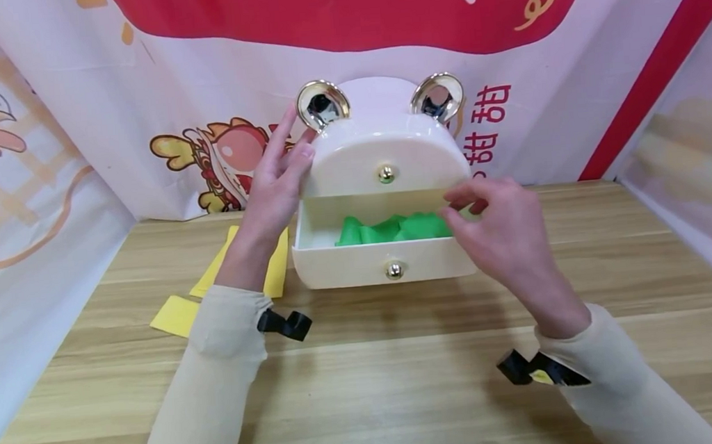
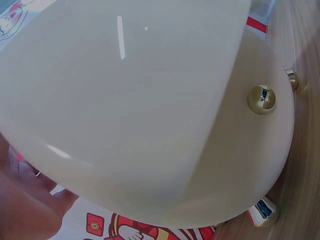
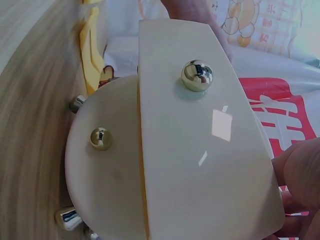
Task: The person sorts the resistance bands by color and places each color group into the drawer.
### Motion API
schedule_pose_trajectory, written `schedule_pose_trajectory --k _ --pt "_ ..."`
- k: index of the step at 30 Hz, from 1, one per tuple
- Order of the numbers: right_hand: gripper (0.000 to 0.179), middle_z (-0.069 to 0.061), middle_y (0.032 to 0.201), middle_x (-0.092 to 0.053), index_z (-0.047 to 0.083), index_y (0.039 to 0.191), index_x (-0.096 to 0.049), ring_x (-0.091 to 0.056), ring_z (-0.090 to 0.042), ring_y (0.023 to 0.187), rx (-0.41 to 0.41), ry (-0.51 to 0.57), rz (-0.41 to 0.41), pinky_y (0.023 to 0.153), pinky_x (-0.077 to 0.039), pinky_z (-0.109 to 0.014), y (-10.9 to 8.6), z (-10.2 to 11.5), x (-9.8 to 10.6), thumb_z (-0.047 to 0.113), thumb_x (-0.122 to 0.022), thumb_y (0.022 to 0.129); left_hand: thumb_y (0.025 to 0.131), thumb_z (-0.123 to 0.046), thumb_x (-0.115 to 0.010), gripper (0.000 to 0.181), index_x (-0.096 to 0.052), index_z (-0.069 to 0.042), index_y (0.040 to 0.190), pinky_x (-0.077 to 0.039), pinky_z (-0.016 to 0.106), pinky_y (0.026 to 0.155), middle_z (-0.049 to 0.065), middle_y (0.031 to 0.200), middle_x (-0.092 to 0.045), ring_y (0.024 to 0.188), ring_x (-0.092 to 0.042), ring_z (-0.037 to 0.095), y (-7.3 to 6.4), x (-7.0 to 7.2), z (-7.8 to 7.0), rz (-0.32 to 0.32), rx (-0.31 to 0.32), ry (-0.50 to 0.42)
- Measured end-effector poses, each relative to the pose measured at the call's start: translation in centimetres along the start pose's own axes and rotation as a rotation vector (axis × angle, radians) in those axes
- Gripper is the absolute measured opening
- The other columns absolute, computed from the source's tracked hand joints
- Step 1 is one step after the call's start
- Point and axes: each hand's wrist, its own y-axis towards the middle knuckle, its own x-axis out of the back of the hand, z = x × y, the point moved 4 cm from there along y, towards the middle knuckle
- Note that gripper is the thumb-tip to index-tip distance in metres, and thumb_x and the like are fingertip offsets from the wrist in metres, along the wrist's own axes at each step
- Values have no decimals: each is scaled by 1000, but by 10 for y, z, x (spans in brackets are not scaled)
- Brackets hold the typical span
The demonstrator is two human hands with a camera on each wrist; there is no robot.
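Note:
A cream-white box [image 1: 390, 156] with a domed top, two gold-rimmed round ears and gold knobs stands on the table. In the head view its lower drawer [image 1: 347, 264] is pulled out, with crumpled green cloth [image 1: 388, 229] inside. My left hand [image 1: 274, 183] rests on the box's left side, fingers extended toward the ear. At the drawer's right end is my right hand [image 1: 494, 221], fingers bent and thumb near the index fingertip, close to the cloth. Whether cloth lies between those fingertips cannot be seen. In the right wrist view the fingers [image 3: 295, 205] are partly behind the box's edge.
Yellow cloth pieces [image 1: 175, 316] lie on the wooden table [image 1: 382, 394] to the left, partly under my left forearm. A printed fabric backdrop [image 1: 255, 56] hangs close behind the box and along both sides. Each wrist carries a small black camera [image 1: 285, 324].

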Motion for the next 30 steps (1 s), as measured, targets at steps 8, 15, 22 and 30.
schedule_pose_trajectory --k 8,15,22,30 --pt "18 -15 103 -81 5 109 -82 -67 -31 92 14 57 -49 84 -44 -37 -1 -4 2 17 -77 96 112 -26 -52 62 -29 -48 165 -37 49 129 -8 168 -45 156 -41 5 0 0 0 2 -14 -1" --pt "17 -14 98 -81 2 104 -81 -69 -22 80 235 182 -242 71 -46 -23 -16 2 4 13 -84 92 112 -26 -52 61 -29 -48 165 -37 48 129 -7 168 -46 156 -41 5 0 0 0 5 -15 -11" --pt "15 -10 85 -77 2 95 -80 -65 -17 68 561 254 -326 62 -45 -18 -40 21 -8 6 -88 83 112 -27 -52 61 -29 -50 164 -37 49 129 -8 168 -45 156 -41 6 0 0 0 1 -9 -5" --pt "20 -7 83 -74 3 98 -77 -64 -13 61 660 252 -236 53 -51 -16 -59 25 -28 5 -88 81 112 -27 -52 60 -31 -53 162 -38 49 129 -8 168 -45 156 -41 6 -1 -1 0 4 -5 -10"
